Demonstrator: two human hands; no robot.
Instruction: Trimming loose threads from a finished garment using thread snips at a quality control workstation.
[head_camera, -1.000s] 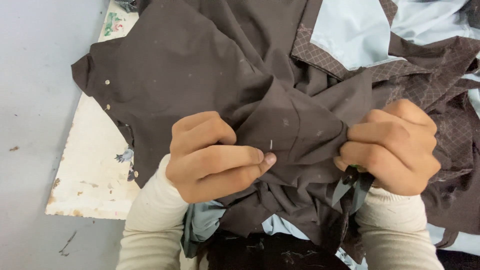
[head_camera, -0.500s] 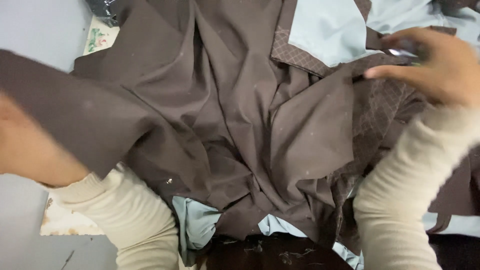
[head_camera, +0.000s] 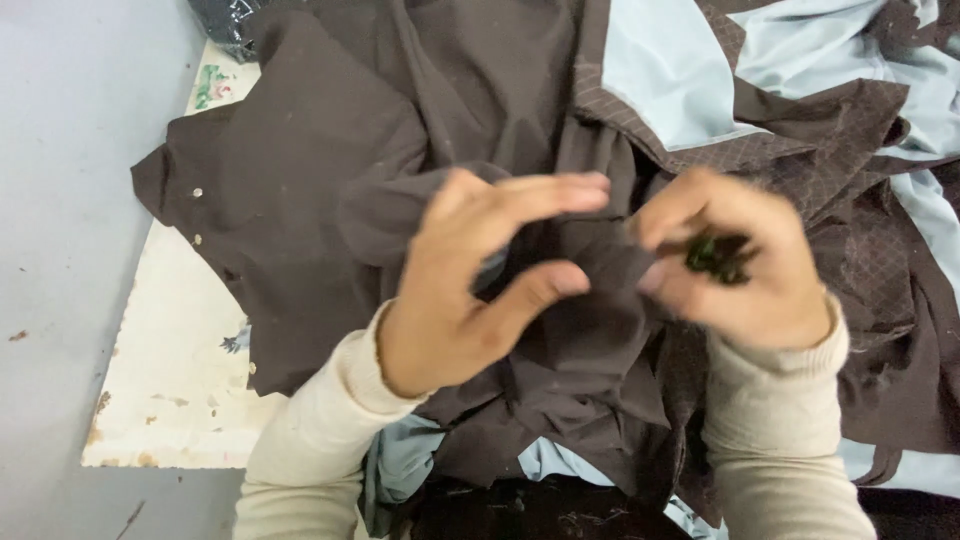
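R hand (head_camera: 735, 262) w/ dark bit (head_camera: 715, 256) (brown cloth (head_camera: 330, 190) below)

Blurred by motion: right hand (head_camera: 735, 260), pinching a small dark object (head_camera: 716, 256) too smeared to identify, and fingertips of left hand (head_camera: 470, 285). Cut off at 12 and 3 o'clock: the brown garment (head_camera: 330, 200) and light blue fabric (head_camera: 670, 80); both cream sleeves (head_camera: 310, 450) cropped at 6. Partly buried under cloth: the worn white board (head_camera: 170, 390) at 8 o'clock, far edge hidden.
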